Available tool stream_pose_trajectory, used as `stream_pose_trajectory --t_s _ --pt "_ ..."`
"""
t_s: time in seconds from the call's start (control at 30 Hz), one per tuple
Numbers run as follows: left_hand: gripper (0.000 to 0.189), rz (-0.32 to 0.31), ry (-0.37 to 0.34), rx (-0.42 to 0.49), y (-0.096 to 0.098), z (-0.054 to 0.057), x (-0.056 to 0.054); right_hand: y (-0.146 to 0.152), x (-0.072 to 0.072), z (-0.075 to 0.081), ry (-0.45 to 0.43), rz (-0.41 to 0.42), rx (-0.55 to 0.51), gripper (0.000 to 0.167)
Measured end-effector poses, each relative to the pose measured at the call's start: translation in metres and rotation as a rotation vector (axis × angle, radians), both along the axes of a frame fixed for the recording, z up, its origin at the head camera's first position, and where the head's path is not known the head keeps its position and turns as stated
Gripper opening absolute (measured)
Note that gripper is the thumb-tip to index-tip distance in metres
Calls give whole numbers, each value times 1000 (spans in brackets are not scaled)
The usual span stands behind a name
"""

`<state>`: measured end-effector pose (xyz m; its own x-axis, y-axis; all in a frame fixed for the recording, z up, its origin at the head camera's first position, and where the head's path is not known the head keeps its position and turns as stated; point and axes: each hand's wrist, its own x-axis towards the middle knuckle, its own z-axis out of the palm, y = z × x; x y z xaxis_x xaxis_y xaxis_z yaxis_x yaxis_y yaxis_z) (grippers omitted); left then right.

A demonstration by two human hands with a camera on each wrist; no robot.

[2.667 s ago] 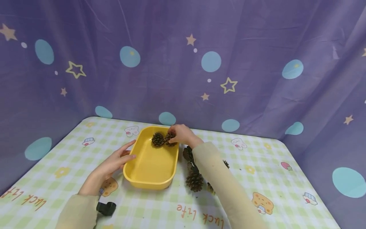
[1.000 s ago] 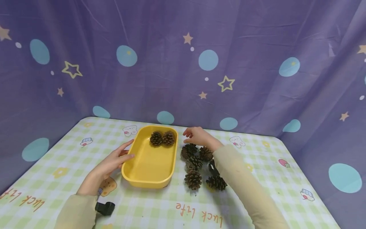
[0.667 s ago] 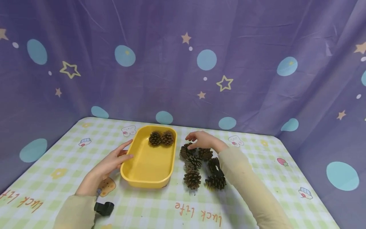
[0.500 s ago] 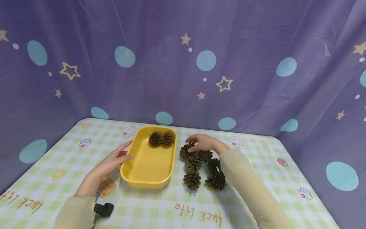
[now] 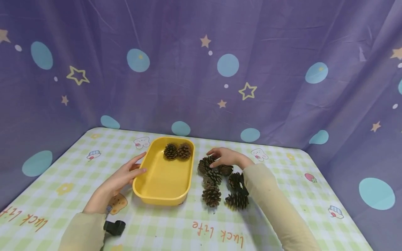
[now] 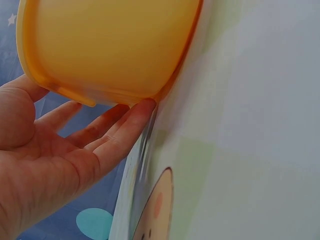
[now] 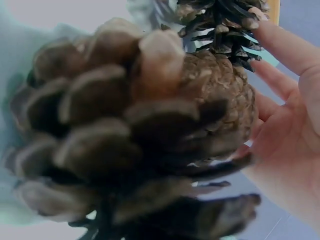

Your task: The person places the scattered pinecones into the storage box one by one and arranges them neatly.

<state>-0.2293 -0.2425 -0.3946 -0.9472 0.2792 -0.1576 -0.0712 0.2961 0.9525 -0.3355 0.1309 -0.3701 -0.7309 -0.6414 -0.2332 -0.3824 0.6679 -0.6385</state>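
Note:
A yellow plastic bin (image 5: 163,177) stands on the table with two pine cones (image 5: 170,152) side by side at its far end. My left hand (image 5: 124,176) holds the bin's left side, thumb over the rim and fingers against the outer wall; the left wrist view shows those fingertips (image 6: 147,104) at the wall's lower edge. Right of the bin lies a cluster of brown pine cones (image 5: 211,196). My right hand (image 5: 227,157) reaches from above and grips the cluster's far-left pine cone (image 5: 205,164) between thumb and fingers. In the right wrist view, a near pine cone (image 7: 100,130) hides much of the work.
A green-and-white checked cloth (image 5: 176,226) with printed pictures covers the table. A purple curtain (image 5: 182,97) hangs behind its far edge. Two darker pine cones (image 5: 237,200) lie close below the right forearm.
My right hand has let go of a pine cone inside the bin, moved right over the cluster, and come down onto the far-left cone. My left hand has stayed on the bin.

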Motion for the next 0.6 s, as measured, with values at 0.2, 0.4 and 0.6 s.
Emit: stream_pose_trajectory --t_s 0.2,0.4,0.6 --pt "70 -6 9 10 -1 -1 1 -3 2 -1 15 -8 10 58" --pt "70 -24 23 30 -1 -3 1 -6 5 2 40 -23 5 55" --pt "71 -21 22 30 -2 -3 1 -8 5 4 68 -20 -4 52"
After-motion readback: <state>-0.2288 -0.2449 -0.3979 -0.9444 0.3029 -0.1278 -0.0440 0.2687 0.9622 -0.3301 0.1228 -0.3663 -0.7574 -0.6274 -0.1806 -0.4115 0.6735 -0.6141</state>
